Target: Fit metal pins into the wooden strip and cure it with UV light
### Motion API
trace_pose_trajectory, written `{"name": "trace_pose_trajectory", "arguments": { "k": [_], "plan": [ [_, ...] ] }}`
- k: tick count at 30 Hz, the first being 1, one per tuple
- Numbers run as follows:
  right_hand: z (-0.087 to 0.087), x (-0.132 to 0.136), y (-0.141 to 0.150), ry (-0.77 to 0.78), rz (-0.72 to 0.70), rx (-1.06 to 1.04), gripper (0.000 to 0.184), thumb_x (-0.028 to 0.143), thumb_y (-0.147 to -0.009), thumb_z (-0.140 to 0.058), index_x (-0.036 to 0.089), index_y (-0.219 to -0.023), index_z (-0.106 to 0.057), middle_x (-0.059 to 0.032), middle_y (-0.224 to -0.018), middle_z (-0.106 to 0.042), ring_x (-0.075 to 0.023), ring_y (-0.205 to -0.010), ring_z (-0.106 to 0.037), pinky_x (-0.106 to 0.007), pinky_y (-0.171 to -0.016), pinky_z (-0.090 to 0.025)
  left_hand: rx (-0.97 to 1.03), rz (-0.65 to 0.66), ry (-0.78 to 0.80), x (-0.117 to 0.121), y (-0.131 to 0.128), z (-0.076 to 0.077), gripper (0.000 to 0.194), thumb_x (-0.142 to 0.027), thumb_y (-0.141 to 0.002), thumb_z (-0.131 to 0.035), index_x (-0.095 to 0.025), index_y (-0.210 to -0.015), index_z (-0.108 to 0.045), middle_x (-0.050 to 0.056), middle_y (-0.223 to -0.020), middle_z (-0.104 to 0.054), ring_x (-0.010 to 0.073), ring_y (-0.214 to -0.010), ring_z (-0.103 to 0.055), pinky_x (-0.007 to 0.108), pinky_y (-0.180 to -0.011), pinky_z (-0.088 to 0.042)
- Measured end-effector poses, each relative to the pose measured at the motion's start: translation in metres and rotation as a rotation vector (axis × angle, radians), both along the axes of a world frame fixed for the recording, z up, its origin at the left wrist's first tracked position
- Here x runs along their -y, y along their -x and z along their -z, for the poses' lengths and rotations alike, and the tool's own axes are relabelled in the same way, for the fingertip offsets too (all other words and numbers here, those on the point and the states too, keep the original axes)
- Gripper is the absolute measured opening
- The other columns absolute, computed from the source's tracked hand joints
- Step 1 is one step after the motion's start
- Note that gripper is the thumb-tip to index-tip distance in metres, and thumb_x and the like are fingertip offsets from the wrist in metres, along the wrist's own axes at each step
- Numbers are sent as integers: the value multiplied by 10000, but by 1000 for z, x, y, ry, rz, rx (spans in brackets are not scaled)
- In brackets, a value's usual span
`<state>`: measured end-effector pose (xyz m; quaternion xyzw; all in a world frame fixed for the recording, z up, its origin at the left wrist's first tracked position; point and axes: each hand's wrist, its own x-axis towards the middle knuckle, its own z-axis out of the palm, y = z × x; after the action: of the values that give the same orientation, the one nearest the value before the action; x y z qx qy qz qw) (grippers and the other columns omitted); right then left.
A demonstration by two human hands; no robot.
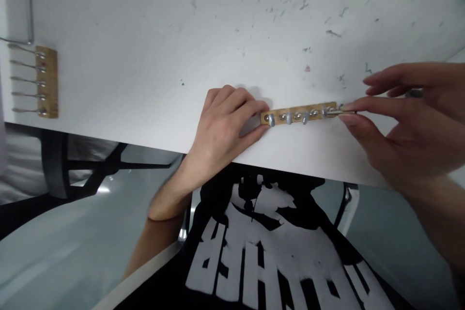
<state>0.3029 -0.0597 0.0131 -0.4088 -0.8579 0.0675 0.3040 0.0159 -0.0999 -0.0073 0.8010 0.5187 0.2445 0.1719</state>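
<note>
A narrow wooden strip [279,116] studded with several metal bolts lies on the white table [181,34] near its front edge. My left hand [221,128] pinches the strip's left end between thumb and fingers, pressing it to the table. My right hand [403,116] holds a thin metal bolt [339,112] between thumb and forefinger at the strip's right end; its tip touches the last hole there.
A second wooden strip [49,82] with several long bolts sticking out leftward lies at the table's left edge, beside a thin metal rod [29,5]. A dark chair frame [72,169] stands under the table at left. My black printed shirt fills the bottom.
</note>
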Motion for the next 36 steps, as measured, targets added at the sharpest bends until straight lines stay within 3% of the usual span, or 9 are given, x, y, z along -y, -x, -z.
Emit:
{"name": "trace_pose_trajectory", "arguments": {
  "k": [6,11,19,27,36],
  "plan": [
    [-2,8,-1,-16,-4,42,339,119,-716,-796,223,-1014,-672,33,-1253,-612,-74,-1050,-625,-228,-837,-516,11,-1,-3,0,0,0,189,-354,-996,-636,-266,-1163,-629,7,-1024,-668,187,-988,-573,381,-903,-419],
    [0,0,3,-56,-48,-2,360,125,-696,-809,214,-1016,-669,25,-1271,-604,-93,-1038,-625,-239,-815,-503,20,0,-5,0,0,0,189,-339,-990,-647,-277,-1167,-628,9,-1038,-678,190,-989,-582,393,-912,-428],
    [1,-12,9,-61,-80,-17,259,156,-771,-757,169,-1017,-680,-5,-1252,-597,-77,-1069,-613,-209,-804,-497,15,9,-26,-1,1,0,206,-343,-980,-670,-242,-1158,-648,11,-1037,-677,182,-999,-583,364,-913,-428],
    [-3,-1,7,-42,-77,23,358,111,-720,-791,197,-1041,-659,17,-1298,-586,-109,-1074,-622,-250,-830,-500,-6,-1,3,0,0,-2,207,-351,-986,-660,-251,-1167,-645,2,-1054,-675,179,-1015,-585,362,-931,-427],
    [1,-15,11,-34,-90,-2,308,135,-761,-765,205,-1052,-687,9,-1286,-586,-99,-1084,-616,-241,-836,-506,-9,1,1,-1,0,-5,186,-333,-990,-652,-247,-1155,-650,3,-1025,-675,175,-983,-584,361,-909,-427]
  ]
}}
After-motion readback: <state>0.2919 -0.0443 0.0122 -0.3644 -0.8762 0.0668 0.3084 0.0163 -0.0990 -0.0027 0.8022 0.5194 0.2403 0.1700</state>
